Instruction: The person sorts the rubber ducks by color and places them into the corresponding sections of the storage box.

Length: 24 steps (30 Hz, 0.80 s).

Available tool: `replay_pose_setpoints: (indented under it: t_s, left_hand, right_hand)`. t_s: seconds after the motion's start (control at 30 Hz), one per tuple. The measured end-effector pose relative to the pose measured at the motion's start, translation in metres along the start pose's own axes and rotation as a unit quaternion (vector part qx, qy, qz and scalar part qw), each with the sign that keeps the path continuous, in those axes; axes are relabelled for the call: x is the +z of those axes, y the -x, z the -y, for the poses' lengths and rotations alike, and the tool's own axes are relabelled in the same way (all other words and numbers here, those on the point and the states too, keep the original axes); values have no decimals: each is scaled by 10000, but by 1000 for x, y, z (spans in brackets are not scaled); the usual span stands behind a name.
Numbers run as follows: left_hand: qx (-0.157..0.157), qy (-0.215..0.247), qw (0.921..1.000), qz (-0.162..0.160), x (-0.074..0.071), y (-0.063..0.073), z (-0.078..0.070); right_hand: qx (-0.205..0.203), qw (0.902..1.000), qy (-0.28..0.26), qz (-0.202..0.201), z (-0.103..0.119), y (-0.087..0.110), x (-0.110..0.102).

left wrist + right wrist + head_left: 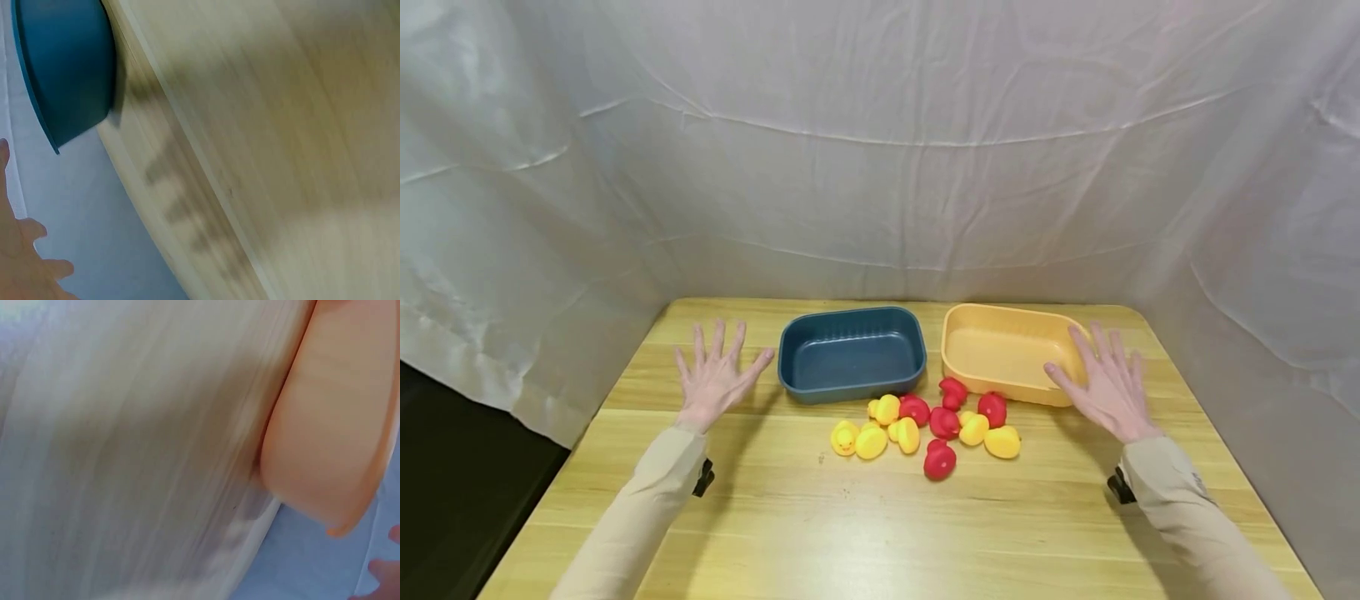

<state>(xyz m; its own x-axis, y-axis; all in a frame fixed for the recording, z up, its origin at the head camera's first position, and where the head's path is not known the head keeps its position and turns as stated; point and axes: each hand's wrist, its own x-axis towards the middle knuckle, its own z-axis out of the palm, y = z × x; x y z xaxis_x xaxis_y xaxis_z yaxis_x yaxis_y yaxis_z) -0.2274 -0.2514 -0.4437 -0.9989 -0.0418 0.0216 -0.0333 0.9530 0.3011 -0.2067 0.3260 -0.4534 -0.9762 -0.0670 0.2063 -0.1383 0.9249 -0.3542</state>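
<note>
My left hand (pixel 716 385) is spread over the table, left of a dark blue tub (pixel 852 395), and holds nothing. My right hand (pixel 1111 392) also has its fingers spread and holds nothing; in the head view it overlaps the right end of a yellow-orange tub (pixel 1000 387). Whether it touches the rim cannot be told. In front of both tubs lies a loose group of small toy ducks, some yellow like this yellow duck (pixel 844 437), others red like this red duck (pixel 939 460). The wrist views show the blue tub (pixel 65 69) and orange tub (pixel 328 425) beside the fingers.
Everything stands on a light wooden table (pixel 850 533). Pale fabric (pixel 887 192) hangs behind it and along both sides. A dark area (pixel 460 475) lies beyond the left edge. Black straps show under both sleeves, one strap (pixel 703 478) at the left wrist.
</note>
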Motion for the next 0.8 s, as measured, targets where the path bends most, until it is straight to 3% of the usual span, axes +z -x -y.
replay_pose_setpoints:
  t_s: [0.3,0.47,0.6,0.8]
  left_hand:
    - [128,914,9949,408,2,6,-5]
    - [20,1648,9835,747,1,7,-9]
    - [-24,2212,9715,846,1,7,-10]
    - [122,2938,9526,782,2,5,-9]
  right_hand:
    - [-859,9914,-924,351,15,7,-1]
    - [-1265,9781,-1631,282,23,12,0]
    - [-1434,9531,-2579,668,29,14,1]
    - [-1575,9026,-3722,1484,31,12,1]
